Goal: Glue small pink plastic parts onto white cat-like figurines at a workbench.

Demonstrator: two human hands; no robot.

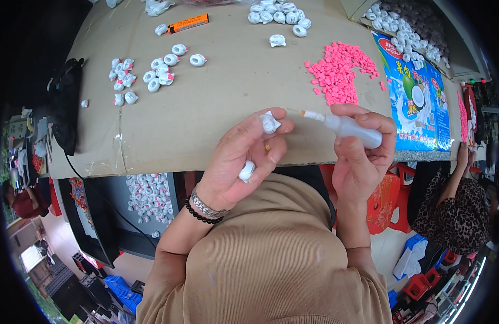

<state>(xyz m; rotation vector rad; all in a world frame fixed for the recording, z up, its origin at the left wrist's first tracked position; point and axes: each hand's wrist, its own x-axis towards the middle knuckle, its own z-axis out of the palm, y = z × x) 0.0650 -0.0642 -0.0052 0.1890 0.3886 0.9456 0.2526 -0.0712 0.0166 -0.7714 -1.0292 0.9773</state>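
Note:
My left hand (244, 148) is closed, pinching a small white figure part with pointed ears (270, 123) between thumb and fingertips. A second white piece (247, 171) is tucked in the same palm. In my right hand (364, 143) is a translucent white squeeze bottle (353, 131), tipped sideways with its thin nozzle pointing left toward the pinched piece; the two are apart. Beyond my hands lies a heap of small pink pieces (338, 73). White parts with pink bits (162, 73) stand in groups on the left of the table (233, 86).
More white parts (279, 12) sit at the far side near an orange box (188, 23). A blue printed sheet (417, 97) covers the right side. An open drawer below holds many white parts (148, 197). At the far right, a person in leopard print (454, 208) works.

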